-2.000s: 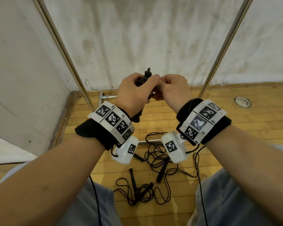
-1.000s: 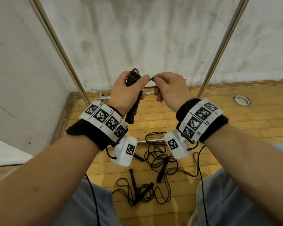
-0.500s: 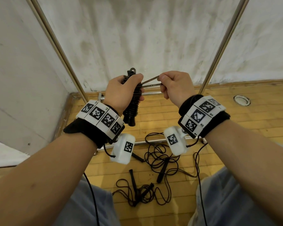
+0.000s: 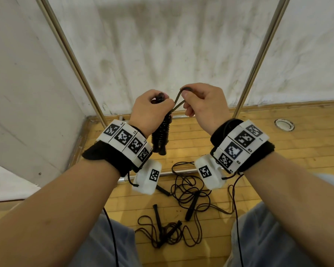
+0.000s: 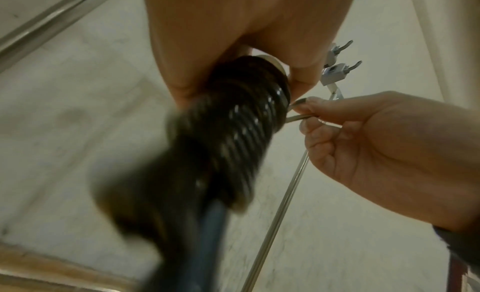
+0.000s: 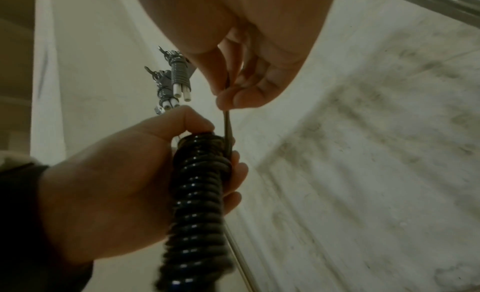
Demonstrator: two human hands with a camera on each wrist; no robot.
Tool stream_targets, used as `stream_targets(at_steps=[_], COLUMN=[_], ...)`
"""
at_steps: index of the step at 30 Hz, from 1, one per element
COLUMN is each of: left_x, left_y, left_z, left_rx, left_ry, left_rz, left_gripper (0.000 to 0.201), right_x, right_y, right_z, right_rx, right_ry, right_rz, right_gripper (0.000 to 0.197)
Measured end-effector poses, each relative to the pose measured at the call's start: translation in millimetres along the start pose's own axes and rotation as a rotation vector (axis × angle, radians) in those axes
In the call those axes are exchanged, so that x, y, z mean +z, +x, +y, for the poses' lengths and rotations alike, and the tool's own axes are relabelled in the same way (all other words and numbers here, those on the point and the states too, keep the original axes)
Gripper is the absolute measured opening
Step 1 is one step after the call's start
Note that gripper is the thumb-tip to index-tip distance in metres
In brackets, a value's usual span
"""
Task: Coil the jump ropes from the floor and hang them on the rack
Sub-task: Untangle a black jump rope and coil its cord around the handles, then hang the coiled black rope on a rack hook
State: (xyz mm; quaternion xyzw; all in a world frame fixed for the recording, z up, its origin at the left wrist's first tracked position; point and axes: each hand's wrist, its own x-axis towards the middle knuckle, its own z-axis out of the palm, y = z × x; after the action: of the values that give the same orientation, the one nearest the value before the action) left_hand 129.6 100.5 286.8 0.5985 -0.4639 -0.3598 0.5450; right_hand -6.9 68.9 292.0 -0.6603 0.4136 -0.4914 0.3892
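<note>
My left hand (image 4: pixel 149 110) grips a black jump rope (image 4: pixel 161 134) wound tightly round its own handles, held upright at chest height before the wall. The same bundle fills the left wrist view (image 5: pixel 233 132) and shows in the right wrist view (image 6: pixel 200 193). My right hand (image 4: pixel 199 105) pinches a short loop of cord (image 4: pixel 178 102) coming off the top of the bundle and draws it up and to the right. Two more black jump ropes lie uncoiled on the wooden floor, one (image 4: pixel 189 191) below my wrists and one (image 4: pixel 166 232) nearer my knees.
Two slanted metal rack poles (image 4: pixel 71 56) (image 4: pixel 258 56) rise on either side against the grey wall. High on the rack, hooks (image 5: pixel 340 60) and two coiled grey ropes with white handles (image 6: pixel 176 78) hang. A round floor fitting (image 4: pixel 283 125) lies at right.
Both hands have come up a little. The right hand has drawn the cord loop out from the bundle and lifted it from level to above the left thumb. The floor ropes lie as before.
</note>
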Motion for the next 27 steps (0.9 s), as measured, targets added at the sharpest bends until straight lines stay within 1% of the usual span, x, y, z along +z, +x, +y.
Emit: stream_targets(at_steps=[3,6,9,12,14,16,21,24,27], left_x=[0.9,0.1,-6.4,-11.8,-14.1,-17.5,-27.7,-33.2,-39.7], left_y=[-6.7,-16.9,-24.7,-27.1,-28.8,-29.6,-29.7,-25.9,-18.0], left_z=[12.3,26.7,41.9,60.7,77.6,96.5,150.9,184.5,216.7], left_rx=[0.059,0.096,0.149,0.185,0.212,0.256,0.414,0.483,0.546], left_ry=[0.104,0.073,0.099,0.121,0.133,0.131,0.112,0.093,0.100], left_rz=[0.024,-0.007,-0.068,-0.064,-0.033,0.028,0.176,0.226,0.265], left_gripper=[0.013,0.008,0.009,0.008,0.003,0.001,0.008,0.004,0.007], right_x=[-4.5,-11.1,-17.2,-20.3,-21.7,-22.4,-21.1,-22.1,-24.4], right_y=[-1.7,-1.2,-1.8,-0.6,1.5,4.1,11.3,21.2,35.0], right_z=[-12.0,-27.0,-43.4,-61.0,-76.2,-93.3,-142.2,-173.7,-204.2], right_rx=[-0.029,-0.052,-0.086,-0.110,-0.121,-0.135,-0.205,-0.224,-0.228], right_ry=[0.001,0.010,0.015,0.032,0.062,0.106,0.079,0.133,0.188], right_rz=[0.017,0.037,0.037,0.041,0.039,0.030,-0.082,-0.040,0.004], right_gripper=[0.016,0.018,0.016,0.012,0.008,0.005,0.019,0.019,0.018])
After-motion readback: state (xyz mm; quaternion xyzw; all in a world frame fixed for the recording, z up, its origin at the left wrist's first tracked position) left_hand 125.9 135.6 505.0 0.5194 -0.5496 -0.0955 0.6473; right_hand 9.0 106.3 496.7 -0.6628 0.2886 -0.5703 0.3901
